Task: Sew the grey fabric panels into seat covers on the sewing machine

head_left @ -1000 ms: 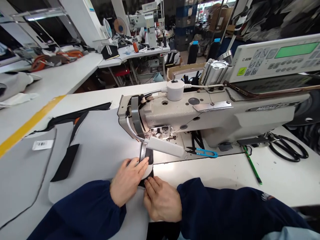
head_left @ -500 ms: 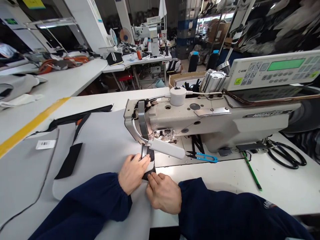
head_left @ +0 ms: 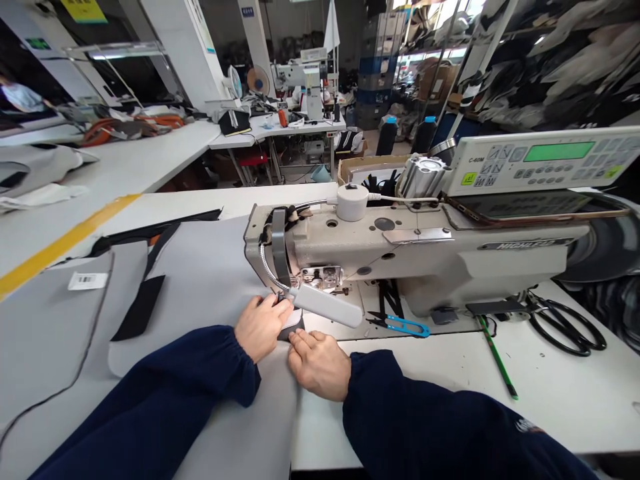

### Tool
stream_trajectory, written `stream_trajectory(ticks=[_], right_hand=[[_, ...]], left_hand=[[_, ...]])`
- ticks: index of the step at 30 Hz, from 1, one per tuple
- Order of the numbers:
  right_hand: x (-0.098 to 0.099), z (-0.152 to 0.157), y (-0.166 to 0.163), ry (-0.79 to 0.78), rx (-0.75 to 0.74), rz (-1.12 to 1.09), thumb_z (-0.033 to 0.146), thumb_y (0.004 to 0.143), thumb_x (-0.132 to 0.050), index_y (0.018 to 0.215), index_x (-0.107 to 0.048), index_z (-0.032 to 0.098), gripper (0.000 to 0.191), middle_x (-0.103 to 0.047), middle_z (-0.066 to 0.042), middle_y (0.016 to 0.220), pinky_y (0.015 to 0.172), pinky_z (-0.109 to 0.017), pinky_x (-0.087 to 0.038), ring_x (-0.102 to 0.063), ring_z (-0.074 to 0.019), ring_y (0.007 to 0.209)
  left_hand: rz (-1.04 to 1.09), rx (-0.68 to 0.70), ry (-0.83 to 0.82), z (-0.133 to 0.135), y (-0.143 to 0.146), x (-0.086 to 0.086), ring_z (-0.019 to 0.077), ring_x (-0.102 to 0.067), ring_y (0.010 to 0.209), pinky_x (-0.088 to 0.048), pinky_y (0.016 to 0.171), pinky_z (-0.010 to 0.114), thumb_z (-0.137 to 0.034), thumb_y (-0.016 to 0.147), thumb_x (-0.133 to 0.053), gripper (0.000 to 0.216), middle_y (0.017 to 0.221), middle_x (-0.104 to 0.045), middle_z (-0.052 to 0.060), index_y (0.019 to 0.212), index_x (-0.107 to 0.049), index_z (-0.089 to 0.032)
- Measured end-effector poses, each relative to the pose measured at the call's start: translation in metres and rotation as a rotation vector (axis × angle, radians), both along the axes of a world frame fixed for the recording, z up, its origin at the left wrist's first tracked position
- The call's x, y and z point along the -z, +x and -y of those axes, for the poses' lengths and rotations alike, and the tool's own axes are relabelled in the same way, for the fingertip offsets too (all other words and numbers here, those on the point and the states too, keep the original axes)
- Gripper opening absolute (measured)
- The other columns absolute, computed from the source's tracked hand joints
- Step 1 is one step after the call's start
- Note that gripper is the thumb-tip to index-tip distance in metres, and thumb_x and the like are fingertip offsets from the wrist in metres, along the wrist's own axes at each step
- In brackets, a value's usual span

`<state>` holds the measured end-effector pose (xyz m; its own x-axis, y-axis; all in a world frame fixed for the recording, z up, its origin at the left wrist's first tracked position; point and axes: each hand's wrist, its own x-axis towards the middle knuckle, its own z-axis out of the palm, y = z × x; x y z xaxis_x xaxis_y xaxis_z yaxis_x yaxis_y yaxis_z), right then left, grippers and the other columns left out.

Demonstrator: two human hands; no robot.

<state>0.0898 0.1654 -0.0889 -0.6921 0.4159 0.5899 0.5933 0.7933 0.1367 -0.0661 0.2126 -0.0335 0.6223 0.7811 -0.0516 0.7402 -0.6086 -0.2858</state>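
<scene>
My left hand [head_left: 263, 327] lies on the grey fabric panel [head_left: 210, 267], fingertips on it just in front of the sewing machine's [head_left: 360, 240] needle area. At the panel's near right edge, my right hand [head_left: 320, 365] is closed, its fingers together on a black edge piece [head_left: 291, 330]; the thumb is mostly hidden. A small light-grey patch of the work shows between the two hands. The machine's grey lamp [head_left: 327, 305] hangs low to the right of my left hand and hides part of the needle area. The panel spreads left under my left sleeve.
Blue thread snips [head_left: 407, 325] lie right of the lamp, with a green pencil [head_left: 499, 360] and black-handled scissors [head_left: 567, 325] farther right. A control panel [head_left: 550, 160] and a phone [head_left: 530, 205] sit above the machine. A black strip [head_left: 140, 310] and a white label [head_left: 87, 281] show at left.
Both hands have moved slightly forward and left with the work, toward the needle. Less of the black edge and the strip beside my left fingers shows. The camera view has shifted a little.
</scene>
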Motion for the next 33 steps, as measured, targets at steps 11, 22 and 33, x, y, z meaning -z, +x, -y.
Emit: stream_trajectory(ticks=[11,22,33], right_hand=[[0.008,-0.014,0.001,-0.032,0.070,0.004,0.009,0.085,-0.037,0.090,-0.063,0.007,0.026,-0.063,-0.015,0.107,0.074,-0.035,-0.051,-0.059,-0.0250,0.099],[0.003,-0.021,0.000,-0.180,0.100,-0.008,0.010,0.091,-0.035,0.095,-0.062,0.006,0.028,-0.063,-0.013,0.105,0.086,-0.037,-0.047,-0.055,-0.0228,0.101],[0.002,-0.022,0.000,-0.258,0.107,-0.020,0.012,0.092,-0.033,0.100,-0.060,0.008,0.028,-0.061,-0.012,0.110,0.078,-0.036,-0.049,-0.055,-0.0225,0.101]], left_hand=[[0.107,-0.002,0.080,-0.014,-0.003,0.016,0.0235,-0.053,0.098,-0.038,0.084,0.038,-0.013,0.081,-0.045,0.032,0.111,-0.062,0.009,0.106,-0.063,-0.019],[0.243,-0.136,-0.031,-0.007,0.005,0.028,0.0199,-0.057,0.089,-0.047,0.070,0.028,-0.006,0.074,-0.040,0.031,0.091,-0.064,0.006,0.080,-0.068,-0.020],[0.356,0.027,0.016,-0.006,0.004,0.014,0.0175,-0.058,0.082,-0.050,0.072,0.026,-0.007,0.079,-0.033,0.036,0.086,-0.064,0.008,0.086,-0.067,-0.018]])
